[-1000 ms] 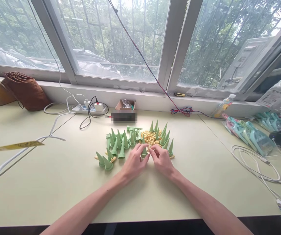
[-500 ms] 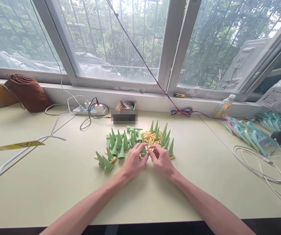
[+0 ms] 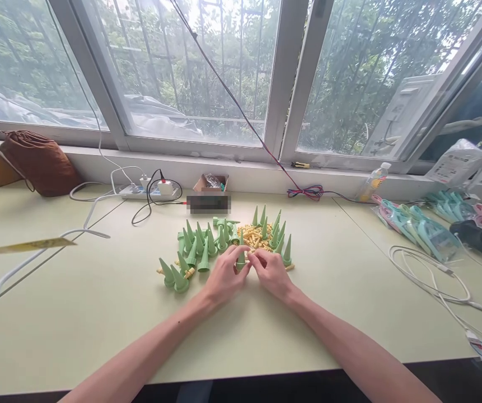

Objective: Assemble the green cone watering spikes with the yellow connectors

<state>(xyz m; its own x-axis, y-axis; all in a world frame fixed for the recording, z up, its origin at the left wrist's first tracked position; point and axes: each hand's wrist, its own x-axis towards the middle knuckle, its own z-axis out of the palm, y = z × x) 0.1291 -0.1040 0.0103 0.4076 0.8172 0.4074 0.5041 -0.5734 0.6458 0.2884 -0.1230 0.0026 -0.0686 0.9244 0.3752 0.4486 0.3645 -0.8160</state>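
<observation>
My left hand (image 3: 229,275) is closed around a green cone (image 3: 241,256) that stands upright, point up. Close against it, my right hand (image 3: 271,274) has its thumb and fingers pinched together beside the cone; whatever lies between them is too small to name. Just beyond both hands is a pile of small yellow pegs (image 3: 256,235). Several green cones (image 3: 204,260) stand to the left of the pile, and more green cones (image 3: 286,252) stand to its right. A few cones at the front left (image 3: 181,280) have yellow pegs by them.
Behind the cones sits a small open box (image 3: 210,183). A power strip (image 3: 148,193) and a brown bag (image 3: 41,162) are at the back left. On the right lie white cables (image 3: 429,280), bagged plastic clips (image 3: 429,235) and a bottle (image 3: 374,182).
The view has shifted slightly, moving most of the scene a little to the left. My right fingers have drawn closer together beside the cone.
</observation>
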